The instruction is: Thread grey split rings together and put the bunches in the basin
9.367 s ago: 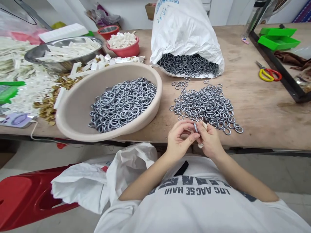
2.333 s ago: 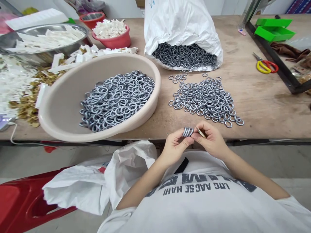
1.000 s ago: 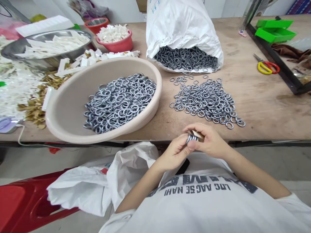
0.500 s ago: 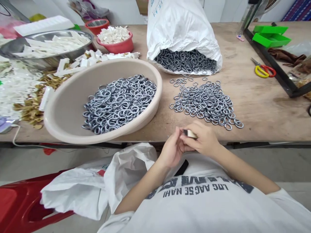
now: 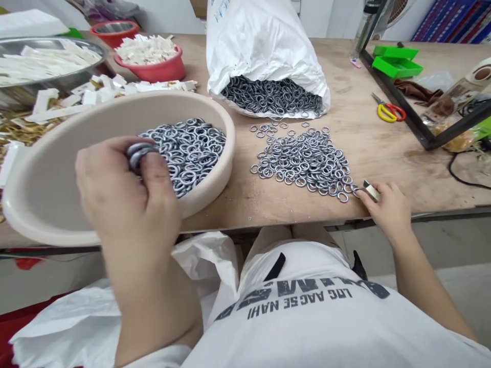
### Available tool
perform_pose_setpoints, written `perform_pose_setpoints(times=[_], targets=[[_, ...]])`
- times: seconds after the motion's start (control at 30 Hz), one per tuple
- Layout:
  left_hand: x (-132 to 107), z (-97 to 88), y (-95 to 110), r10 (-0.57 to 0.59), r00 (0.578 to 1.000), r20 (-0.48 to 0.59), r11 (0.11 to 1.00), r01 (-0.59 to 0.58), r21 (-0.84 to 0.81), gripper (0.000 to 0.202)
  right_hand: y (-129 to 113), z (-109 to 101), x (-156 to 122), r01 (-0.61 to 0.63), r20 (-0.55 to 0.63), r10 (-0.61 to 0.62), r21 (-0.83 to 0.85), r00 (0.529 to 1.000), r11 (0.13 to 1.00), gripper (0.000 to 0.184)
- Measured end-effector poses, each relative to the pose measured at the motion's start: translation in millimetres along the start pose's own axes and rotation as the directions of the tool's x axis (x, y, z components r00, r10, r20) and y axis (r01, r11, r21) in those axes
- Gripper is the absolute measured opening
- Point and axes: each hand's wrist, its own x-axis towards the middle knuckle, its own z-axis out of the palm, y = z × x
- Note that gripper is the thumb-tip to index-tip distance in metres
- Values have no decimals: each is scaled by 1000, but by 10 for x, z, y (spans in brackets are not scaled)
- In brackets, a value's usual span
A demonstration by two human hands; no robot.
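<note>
My left hand point(image 5: 126, 189) is raised over the beige basin point(image 5: 34, 209), fingers closed round a small stack of grey metal rings point(image 5: 138, 152). The basin holds a heap of the same rings point(image 5: 190, 153). My right hand point(image 5: 385, 207) rests at the table's front edge, pinching a small pale block point(image 5: 371, 190) beside the outermost rings of the loose ring pile point(image 5: 305, 163) on the table.
A white sack point(image 5: 264, 56) lies open behind the pile, spilling rings point(image 5: 272, 97). A red bowl point(image 5: 153, 66) and a steel bowl point(image 5: 46, 66) hold white pieces at back left. Scissors point(image 5: 387, 110) and green trays point(image 5: 397, 64) sit at right. A white bag point(image 5: 76, 322) lies by my lap.
My hands have parted. The left has carried the stack of rings left and up over the basin. The right has moved right to the pile's edge, still holding the pale block.
</note>
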Motion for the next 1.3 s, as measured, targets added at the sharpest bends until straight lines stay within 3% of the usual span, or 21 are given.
perform_pose_setpoints(times=[0.03, 0.1, 0.2, 0.27, 0.33, 0.4, 0.47, 0.63, 0.73, 0.83, 0.9, 0.97, 1.0, 1.03, 1.1, 1.13, 1.2, 1.3], targets=[[70, -33, -25, 26, 996, 83, 972, -45, 229, 43, 34, 13, -27, 3, 24, -2, -16, 1000, 1000, 51], [91, 51, 1, 116, 984, 136, 897, -162, 411, 56, -8, 54, -56, 38, 49, -38, 0, 998, 999, 49], [-158, 568, 172, 365, 906, 214, 883, -409, 228, 53, -239, 139, -13, 99, 52, -102, 72, 993, 992, 44], [-392, 1065, 268, 440, 755, 486, 844, -533, 64, 40, -417, 191, 60, 121, 60, -127, 104, 990, 987, 41], [-563, 1526, 286, 438, 651, 620, 823, -567, 14, 33, -551, 225, 141, 131, 71, -140, 115, 988, 985, 40], [-623, 1837, 230, 382, 634, 672, 831, -554, 51, 29, -610, 233, 202, 139, 84, -151, 139, 985, 980, 39], [-599, 1969, 138, 355, 641, 680, 828, -554, 90, 21, -596, 217, 214, 136, 77, -152, 182, 985, 974, 40], [-504, 1911, -39, 354, 675, 647, 864, -501, 50, 15, -513, 127, -9, 118, -23, -116, 238, 993, 964, 49], [-501, 1880, -85, 314, 722, 616, 908, -419, 28, 15, -590, 108, -113, 250, 59, -266, 200, 962, 947, 60], [-490, 1861, -98, 270, 745, 611, 934, -356, 22, 11, -711, 157, -6, 363, 155, -389, 173, 908, 916, 57], [-483, 1810, -83, 222, 785, 578, 968, -249, -33, 13, -759, 215, 154, 370, 166, -394, 161, 904, 915, 49], [-500, 1714, -46, 92, 835, 542, 985, 3, -172, 18, -759, 274, 309, 359, 147, -386, 181, 911, 916, 45], [-523, 1653, -21, -5, 834, 552, 944, 185, -272, 23, -743, 296, 365, 347, 129, -380, 219, 916, 912, 45], [-556, 1589, 8, -104, 803, 587, 848, 380, -369, 28, -722, 311, 398, 325, 109, -366, 277, 924, 904, 47], [-647, 1475, 69, -221, 669, 710, 538, 691, -483, 38, -692, 308, 391, 256, 62, -310, 427, 949, 868, 46], [-701, 1433, 98, -234, 605, 761, 392, 775, -496, 41, -698, 286, 351, 219, 38, -275, 503, 961, 836, 42], [-815, 1392, 148, -231, 539, 810, 217, 840, -498, 44, -776, 201, 219, 193, -9, -238, 621, 971, 760, 32], [-971, 1410, 201, -210, 546, 811, 187, 837, -515, 46, -1036, 29, -24, 239, -36, -324, 753, 946, 613, 24]])
